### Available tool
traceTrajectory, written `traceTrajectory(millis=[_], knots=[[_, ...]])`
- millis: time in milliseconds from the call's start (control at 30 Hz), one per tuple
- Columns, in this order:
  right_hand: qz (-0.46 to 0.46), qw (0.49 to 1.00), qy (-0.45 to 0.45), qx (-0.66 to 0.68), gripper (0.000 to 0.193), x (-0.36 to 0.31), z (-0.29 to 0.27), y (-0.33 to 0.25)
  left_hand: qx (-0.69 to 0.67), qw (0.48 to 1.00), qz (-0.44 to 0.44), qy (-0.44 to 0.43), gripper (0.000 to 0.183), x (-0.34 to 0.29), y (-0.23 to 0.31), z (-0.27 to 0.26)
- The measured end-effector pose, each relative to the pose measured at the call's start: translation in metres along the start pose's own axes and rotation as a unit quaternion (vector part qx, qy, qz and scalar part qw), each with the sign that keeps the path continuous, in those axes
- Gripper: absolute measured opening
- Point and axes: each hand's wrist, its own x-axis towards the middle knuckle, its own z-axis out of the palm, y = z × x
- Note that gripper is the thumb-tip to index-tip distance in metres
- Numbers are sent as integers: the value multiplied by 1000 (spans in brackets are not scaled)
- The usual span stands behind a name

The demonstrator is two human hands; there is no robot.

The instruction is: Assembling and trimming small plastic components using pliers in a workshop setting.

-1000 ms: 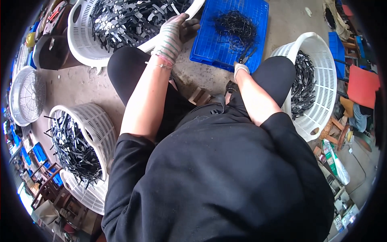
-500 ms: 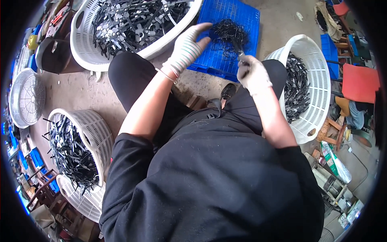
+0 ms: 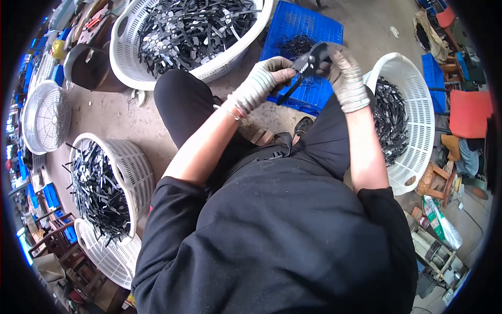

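A black plier-like tool [image 3: 309, 62] with a toothed edge and a dark bar is held up between my hands, above the blue plastic crate [image 3: 316, 18]. My left hand [image 3: 261, 82], in a striped whitish glove, has thumb and fingers pinched together at its left side. From the right, my gloved right hand [image 3: 346, 78] curls round its other end; part of that grip is hidden. Behind the tool, a tangled heap of thin black pieces [image 3: 296, 46] lies on the crate, partly covered by the tool and hands.
A large white basket [image 3: 119, 57] of black and silvery metal parts stands at the far left. Another white basket [image 3: 418, 123] with black parts is by my right knee. At left, a filled basket [image 3: 137, 162] stands near an round white basket [image 3: 65, 120]. A red chair [image 3: 469, 116] is at right.
My left hand has gone from spread fingers to a pinch on the plier-like tool. My right hand has moved from the heap's near edge, up and right, and the tool now shows between both hands.
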Motion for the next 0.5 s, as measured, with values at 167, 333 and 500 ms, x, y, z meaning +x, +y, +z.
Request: traceTrajectory(millis=[167, 333, 500], knots=[[152, 980, -120, 32, 26, -22, 19, 62, -104, 989, 54, 86, 17, 5, -14, 7], [117, 991, -63, 33, 11, -27, 34, 59, -143, 986, -46, 69, 17, -7, 3, 5], [139, 974, -109, 143, 31, -49, 40, 29, -81, 995, -56, 2, 14, -20, 44, -20]])
